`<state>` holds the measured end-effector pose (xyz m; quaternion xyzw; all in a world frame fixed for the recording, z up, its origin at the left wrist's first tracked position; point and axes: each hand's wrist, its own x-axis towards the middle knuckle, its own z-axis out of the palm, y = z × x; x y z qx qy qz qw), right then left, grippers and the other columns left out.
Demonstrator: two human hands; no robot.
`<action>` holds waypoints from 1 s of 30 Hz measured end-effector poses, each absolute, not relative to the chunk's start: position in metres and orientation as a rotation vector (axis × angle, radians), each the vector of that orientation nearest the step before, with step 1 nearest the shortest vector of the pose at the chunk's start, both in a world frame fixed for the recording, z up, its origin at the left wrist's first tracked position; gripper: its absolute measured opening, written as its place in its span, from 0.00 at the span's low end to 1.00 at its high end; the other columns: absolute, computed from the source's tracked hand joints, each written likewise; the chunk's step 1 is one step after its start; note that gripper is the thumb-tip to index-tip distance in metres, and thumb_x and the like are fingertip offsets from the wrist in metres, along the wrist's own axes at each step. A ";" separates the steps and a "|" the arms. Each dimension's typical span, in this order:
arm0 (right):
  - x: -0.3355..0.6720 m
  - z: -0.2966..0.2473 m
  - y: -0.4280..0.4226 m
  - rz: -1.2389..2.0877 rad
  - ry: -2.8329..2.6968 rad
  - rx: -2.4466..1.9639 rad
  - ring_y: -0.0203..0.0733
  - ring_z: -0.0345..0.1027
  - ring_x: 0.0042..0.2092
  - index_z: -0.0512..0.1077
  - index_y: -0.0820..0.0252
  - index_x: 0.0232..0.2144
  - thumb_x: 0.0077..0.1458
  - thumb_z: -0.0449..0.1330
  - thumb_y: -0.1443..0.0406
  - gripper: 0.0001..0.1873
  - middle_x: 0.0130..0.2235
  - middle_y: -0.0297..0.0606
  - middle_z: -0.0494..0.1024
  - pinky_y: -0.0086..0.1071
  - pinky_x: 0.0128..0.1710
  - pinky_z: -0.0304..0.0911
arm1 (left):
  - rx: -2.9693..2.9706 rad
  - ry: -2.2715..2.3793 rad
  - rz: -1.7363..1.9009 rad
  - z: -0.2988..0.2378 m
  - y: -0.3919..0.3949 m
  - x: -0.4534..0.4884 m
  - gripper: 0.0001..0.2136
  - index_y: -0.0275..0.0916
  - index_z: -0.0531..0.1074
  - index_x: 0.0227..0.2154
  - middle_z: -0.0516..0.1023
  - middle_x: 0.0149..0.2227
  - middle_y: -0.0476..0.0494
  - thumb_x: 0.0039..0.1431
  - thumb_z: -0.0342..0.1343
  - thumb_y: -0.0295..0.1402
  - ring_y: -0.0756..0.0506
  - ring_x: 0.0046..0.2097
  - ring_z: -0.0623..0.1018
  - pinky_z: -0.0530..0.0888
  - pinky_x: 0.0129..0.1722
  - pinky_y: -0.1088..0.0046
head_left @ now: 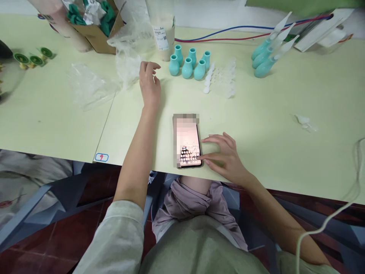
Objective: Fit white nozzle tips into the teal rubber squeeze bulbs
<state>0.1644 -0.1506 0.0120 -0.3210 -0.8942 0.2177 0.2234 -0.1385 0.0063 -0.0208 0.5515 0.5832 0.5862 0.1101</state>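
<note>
A phone (186, 140) lies flat near the table's front edge, screen lit. My right hand (224, 156) rests beside it on the right, fingers spread, fingertips touching the phone's lower right edge. My left hand (149, 83) lies farther back on the table, fingers loosely curled and apart, holding nothing, next to crumpled clear plastic bags (128, 64). Just right of it stand several teal rubber bulbs (188, 64) and a cluster of small white plastic tips (221, 78).
Three assembled teal bulbs with clear nozzles (269, 53) lie at the back right. A cardboard box (95, 26) with teal parts stands back left, a labelled bag (164, 36) beside it. Green caps (34, 59) sit far left. Red and blue cables (242, 34) run along the back. The pale table (285, 144) carries it all.
</note>
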 end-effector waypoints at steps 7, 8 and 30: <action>0.164 0.012 -0.151 0.606 -2.461 -0.885 0.47 0.57 0.57 0.77 0.45 0.35 0.57 0.56 0.63 0.10 0.52 0.32 0.69 0.50 0.62 0.40 | 1.577 1.688 1.681 -0.014 0.003 -0.135 0.05 0.51 0.68 0.33 0.67 0.45 0.44 0.53 0.56 0.33 0.39 0.52 0.68 0.70 0.51 0.56; 0.164 0.012 -0.151 0.608 -2.461 -0.883 0.47 0.57 0.57 0.77 0.45 0.35 0.57 0.56 0.63 0.10 0.52 0.32 0.69 0.50 0.62 0.40 | 1.583 1.700 1.681 -0.013 0.002 -0.134 0.05 0.51 0.67 0.33 0.66 0.45 0.44 0.53 0.56 0.33 0.39 0.51 0.69 0.70 0.50 0.55; 0.164 0.012 -0.151 0.624 -2.457 -0.883 0.47 0.57 0.57 0.77 0.45 0.35 0.57 0.56 0.63 0.10 0.52 0.33 0.69 0.50 0.62 0.40 | 1.577 1.558 1.595 -0.018 0.004 -0.135 0.12 0.57 0.65 0.37 0.68 0.40 0.43 0.47 0.56 0.44 0.37 0.56 0.61 0.66 0.45 0.54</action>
